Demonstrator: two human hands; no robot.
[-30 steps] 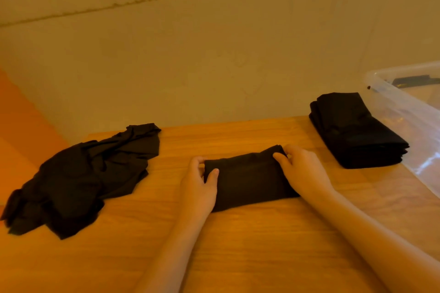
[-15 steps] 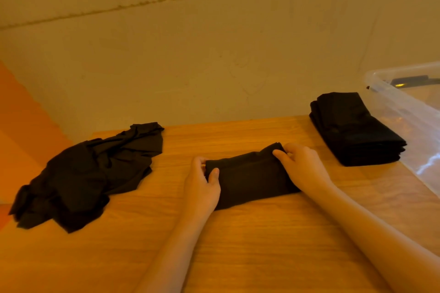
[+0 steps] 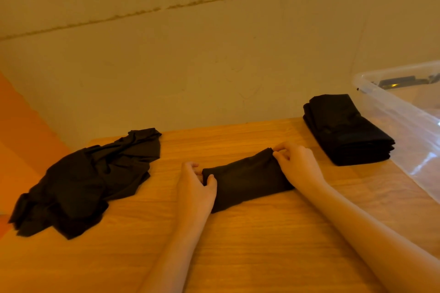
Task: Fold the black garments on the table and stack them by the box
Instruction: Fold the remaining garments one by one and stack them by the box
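Both forearms reach forward over the light wooden counter (image 3: 238,257) toward a small folded black garment (image 3: 245,181) that lies flat near its middle. The left hand (image 3: 195,188) sits at the garment's left end, back upward, its thumb lying on top of the cloth and its fingers curled round the far corner, pinching that end. The right hand (image 3: 298,165) rests on the right end, fingers bent, the fingertips nipping the upper right corner of the fabric.

To the left, partly hanging near the counter's edge, lies a crumpled heap of loose black cloth (image 3: 85,181), well apart from the hands. To the right stands a neat stack of folded black garments (image 3: 345,128), just beside the wall of a clear plastic storage box (image 3: 404,126). Something dark lies inside the box, too dim to make out.

Compared with half a second ago, the two hands remain at the same ends of the garment, which has kept its place on the counter. The right fingers look more tightly curled at the corner now. The heap and the stack are unchanged; the view has shifted only slightly.
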